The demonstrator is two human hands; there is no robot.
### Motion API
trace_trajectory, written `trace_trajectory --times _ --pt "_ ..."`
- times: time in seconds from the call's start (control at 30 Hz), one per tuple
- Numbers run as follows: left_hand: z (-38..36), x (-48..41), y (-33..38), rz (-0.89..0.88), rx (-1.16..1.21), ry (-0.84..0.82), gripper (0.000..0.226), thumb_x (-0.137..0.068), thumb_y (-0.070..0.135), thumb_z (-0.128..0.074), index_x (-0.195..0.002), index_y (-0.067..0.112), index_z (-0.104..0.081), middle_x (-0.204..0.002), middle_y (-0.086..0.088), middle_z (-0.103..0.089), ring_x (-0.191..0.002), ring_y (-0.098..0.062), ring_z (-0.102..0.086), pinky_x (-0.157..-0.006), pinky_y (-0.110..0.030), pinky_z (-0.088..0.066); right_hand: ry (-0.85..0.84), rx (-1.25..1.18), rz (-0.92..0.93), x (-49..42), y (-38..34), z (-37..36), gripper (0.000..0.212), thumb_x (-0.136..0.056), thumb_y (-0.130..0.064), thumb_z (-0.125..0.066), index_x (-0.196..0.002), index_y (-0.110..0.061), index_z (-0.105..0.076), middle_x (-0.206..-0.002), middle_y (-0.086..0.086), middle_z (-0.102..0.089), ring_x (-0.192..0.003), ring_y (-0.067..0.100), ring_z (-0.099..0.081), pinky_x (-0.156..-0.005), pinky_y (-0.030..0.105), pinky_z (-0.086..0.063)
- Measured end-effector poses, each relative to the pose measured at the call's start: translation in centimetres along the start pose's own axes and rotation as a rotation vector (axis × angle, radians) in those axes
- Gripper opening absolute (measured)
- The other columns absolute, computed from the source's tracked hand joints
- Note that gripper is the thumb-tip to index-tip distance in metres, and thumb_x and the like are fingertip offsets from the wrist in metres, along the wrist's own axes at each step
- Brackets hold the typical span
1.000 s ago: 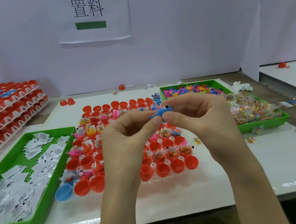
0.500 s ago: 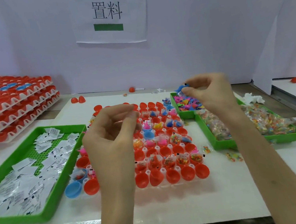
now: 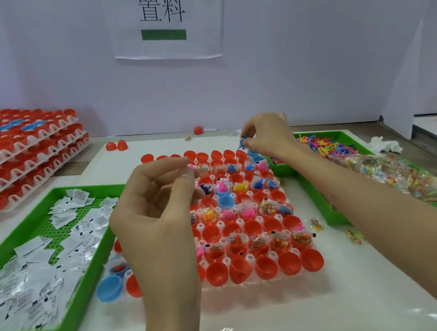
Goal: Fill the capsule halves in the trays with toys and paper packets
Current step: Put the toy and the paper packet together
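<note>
A white tray [image 3: 241, 222] of red capsule halves lies in the middle of the table. Many halves hold small toys or clear packets; the nearest row is bare. My right hand [image 3: 267, 136] is above the tray's far right corner and pinches a small blue toy [image 3: 242, 143] at its fingertips. My left hand [image 3: 158, 205] hovers over the tray's left side, fingers curled, thumb against forefinger, and I see nothing held in it. Paper packets [image 3: 36, 266] fill a green tray [image 3: 73, 324] on the left.
A green tray [image 3: 330, 218] on the right holds coloured toys and clear candy bags. Stacked trays of red halves [image 3: 12, 156] stand at the far left. A blue capsule half [image 3: 109, 288] sits by the tray's near left corner. Loose red halves [image 3: 116, 145] lie near the wall.
My hands parted after both held the blue toy. The right hand carried it out to the toy tray, then back left to the capsule tray's far right corner. The left hand stayed.
</note>
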State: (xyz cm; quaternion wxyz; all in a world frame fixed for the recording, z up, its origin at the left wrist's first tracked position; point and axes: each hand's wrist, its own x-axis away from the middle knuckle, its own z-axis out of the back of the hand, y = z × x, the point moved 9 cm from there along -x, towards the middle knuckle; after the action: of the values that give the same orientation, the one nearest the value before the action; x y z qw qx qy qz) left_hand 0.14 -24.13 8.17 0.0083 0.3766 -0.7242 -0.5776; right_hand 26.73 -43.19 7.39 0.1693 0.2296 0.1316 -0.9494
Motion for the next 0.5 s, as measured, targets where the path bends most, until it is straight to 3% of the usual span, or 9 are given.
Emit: trace_trajectory --times 0.27,0.5 --pt "0.7 -0.1 0.2 0.002 0.004 0.013 0.014 -0.082 0.015 -0.067 -0.085 0.027 -0.074 -0.078 0.002 -0.073 -0.069 -0.014 -0.067 -0.067 -0.02 -0.054 -0.049 0.05 -0.023 -0.4 -0.5 -2.0 0.009 -0.089 -0.02 -0.069 -0.094 -0.019 -0.077 -0.095 -0.002 -0.073 -0.086 0.01 -0.051 -0.099 0.039 -0.032" --pt "1.1 -0.1 0.2 0.01 0.007 0.034 0.011 -0.082 0.015 -0.067 -0.087 0.023 -0.074 -0.077 0.001 -0.072 -0.065 -0.011 -0.065 -0.065 -0.02 -0.053 0.033 0.025 -0.093 -0.6 0.5 -1.1 0.01 -0.086 -0.019 -0.07 -0.091 -0.018 -0.079 -0.092 -0.002 -0.075 -0.086 0.014 -0.057 -0.092 0.037 -0.034"
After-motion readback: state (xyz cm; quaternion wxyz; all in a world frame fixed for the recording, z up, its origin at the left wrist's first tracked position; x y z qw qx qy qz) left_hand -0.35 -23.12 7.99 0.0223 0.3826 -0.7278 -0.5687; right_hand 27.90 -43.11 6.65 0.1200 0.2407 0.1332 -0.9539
